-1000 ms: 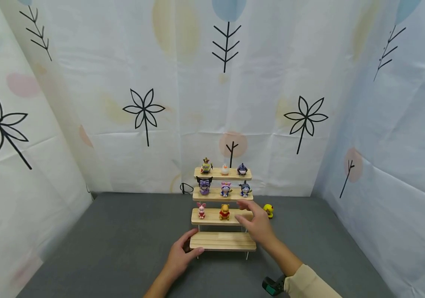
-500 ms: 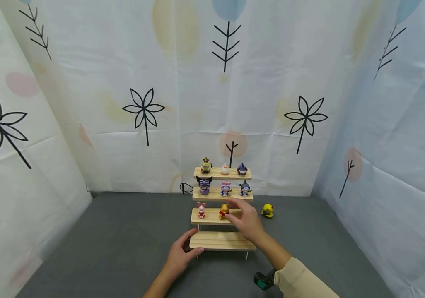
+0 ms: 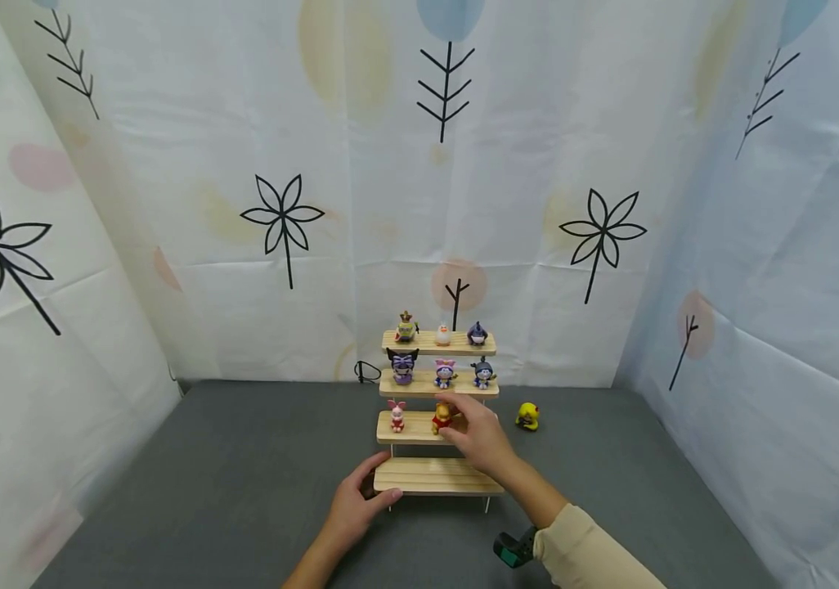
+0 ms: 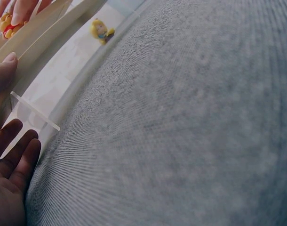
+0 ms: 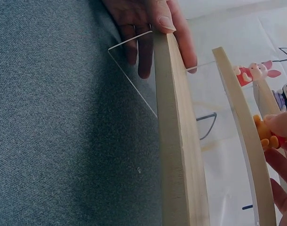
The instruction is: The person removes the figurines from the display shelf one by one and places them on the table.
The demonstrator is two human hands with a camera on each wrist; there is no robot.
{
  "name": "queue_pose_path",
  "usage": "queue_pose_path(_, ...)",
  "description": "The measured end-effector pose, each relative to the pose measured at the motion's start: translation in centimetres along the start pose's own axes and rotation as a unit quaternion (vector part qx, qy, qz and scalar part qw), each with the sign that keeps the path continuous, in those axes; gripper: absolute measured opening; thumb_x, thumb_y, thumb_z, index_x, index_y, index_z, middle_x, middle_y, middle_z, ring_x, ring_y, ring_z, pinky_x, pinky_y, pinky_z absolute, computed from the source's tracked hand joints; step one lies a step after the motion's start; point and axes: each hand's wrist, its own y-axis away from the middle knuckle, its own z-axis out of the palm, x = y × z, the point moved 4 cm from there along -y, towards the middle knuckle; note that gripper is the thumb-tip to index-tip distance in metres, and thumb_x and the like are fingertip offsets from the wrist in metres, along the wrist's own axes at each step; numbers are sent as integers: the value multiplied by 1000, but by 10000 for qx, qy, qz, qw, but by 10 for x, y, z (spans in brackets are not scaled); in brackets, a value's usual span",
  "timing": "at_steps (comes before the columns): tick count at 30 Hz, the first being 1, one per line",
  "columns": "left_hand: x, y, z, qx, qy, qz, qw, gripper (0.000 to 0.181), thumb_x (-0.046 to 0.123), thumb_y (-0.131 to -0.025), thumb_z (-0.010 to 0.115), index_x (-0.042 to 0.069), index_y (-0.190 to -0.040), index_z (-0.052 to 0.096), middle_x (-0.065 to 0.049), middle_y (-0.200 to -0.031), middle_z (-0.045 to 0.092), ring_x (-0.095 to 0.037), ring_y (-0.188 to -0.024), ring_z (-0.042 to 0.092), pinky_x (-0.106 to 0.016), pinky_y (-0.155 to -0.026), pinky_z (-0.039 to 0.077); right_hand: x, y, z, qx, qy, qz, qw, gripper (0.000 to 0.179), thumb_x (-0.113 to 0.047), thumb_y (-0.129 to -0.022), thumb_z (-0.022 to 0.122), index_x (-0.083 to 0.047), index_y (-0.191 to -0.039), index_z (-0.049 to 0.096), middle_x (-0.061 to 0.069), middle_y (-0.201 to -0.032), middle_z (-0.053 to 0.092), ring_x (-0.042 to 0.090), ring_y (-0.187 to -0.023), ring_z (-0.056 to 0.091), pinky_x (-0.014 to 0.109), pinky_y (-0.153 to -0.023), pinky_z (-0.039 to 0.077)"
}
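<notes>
Right hand pinches bear figure on tiered rack

The bear figure, in red, is on the third board from the top, its thumb-and-finger hold coming from the right. One pink-eared figure stands to its left. The left hand grips the left end of the bottom board, thumb at the front edge.

The rack has four boards. Three figures stand on the top board, three on the second board, two on the third. One yellow figure is on the grey table, right of the rack: nine in all.

The right hand covers the bear figure's right side and part of the third board's right end. The right wrist view cuts off the right hand; the left wrist view cuts off the left. A dark wrist device sits partly behind the beige sleeve. The black loop behind the rack is hard to identify.
</notes>
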Motion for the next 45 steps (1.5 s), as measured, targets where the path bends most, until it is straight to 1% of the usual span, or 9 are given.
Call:
queue_pose_path(7,1,0,1,-9,24,63,10000,62,18,-80,81,1,-134,55,-18,-116,61,-20,-94,59,-25,-76,50,0,0,2,-75,38,136,9999,50,1,-81,77,-13,-127,62,6,-126,61,23,-113,58,41,-90,49)
queue_pose_path(15,3,2,0,20,-5,344,9994,61,18,-81,81,-2,-133,55,-18,-113,62,-16,-91,60,-25,-74,51,0,0,2,-80,10,168,9998,48,0,-82,76,-12,-126,62,7,-126,61,23,-112,59,39,-87,50)
queue_pose_path(18,3,2,0,3,-19,298,9996,62,19,-81,81,-2,-133,55,-18,-114,62,-16,-92,59,-24,-74,50,-1,0,2,-9,31,78,10000,48,1,-81,77,-10,-125,62,8,-124,62,24,-110,60,39,-85,51)
queue_pose_path(22,1,1,0,-7,18,45,10000,63,19,-80,82,1,-134,55,-17,-117,62,-16,-94,59,-24,-77,49,-2,2,0,98,29,20,9999,50,2,-79,78,-10,-125,63,8,-122,63,25,-107,61,40,-83,52)
queue_pose_path(28,-1,0,0,-52,38,29,10000,62,17,-81,81,1,-134,54,-18,-116,61,-19,-93,59,-24,-76,50,-1,3,-3,253,-23,-55,9997,48,2,-78,79,-9,-123,64,7,-116,65,22,-97,62,34,-75,53)
queue_pose_path(31,-1,0,0,-58,-8,73,10000,62,17,-81,80,0,-134,54,-18,-116,61,-19,-93,59,-24,-76,50,-1,3,-7,298,-142,-99,9994,46,2,-79,78,-9,-122,65,7,-113,65,21,-95,63,29,-73,54)
queue_pose_path(34,0,1,1,-47,-8,74,10000,62,17,-81,81,1,-134,54,-18,-116,61,-19,-93,59,-24,-77,49,-2,3,-14,314,-248,-124,9991,46,2,-80,78,-9,-122,65,7,-111,65,21,-95,63,30,-74,55)
queue_pose_path(41,0,1,1,-57,97,110,9999,62,15,-81,81,0,-135,54,-18,-117,61,-17,-93,59,-25,-76,50,-8,1,-34,588,36,-505,9970,46,4,-76,80,-1,-119,65,10,-106,66,25,-91,64,45,-75,53)
queue_pose_path(45,0,1,1,-34,90,192,9998,62,15,-81,80,-1,-135,53,-19,-117,61,-15,-92,59,-25,-75,50,-6,0,-45,816,282,-688,9939,47,4,-74,81,0,-118,65,12,-107,67,25,-91,65,42,-76,53)
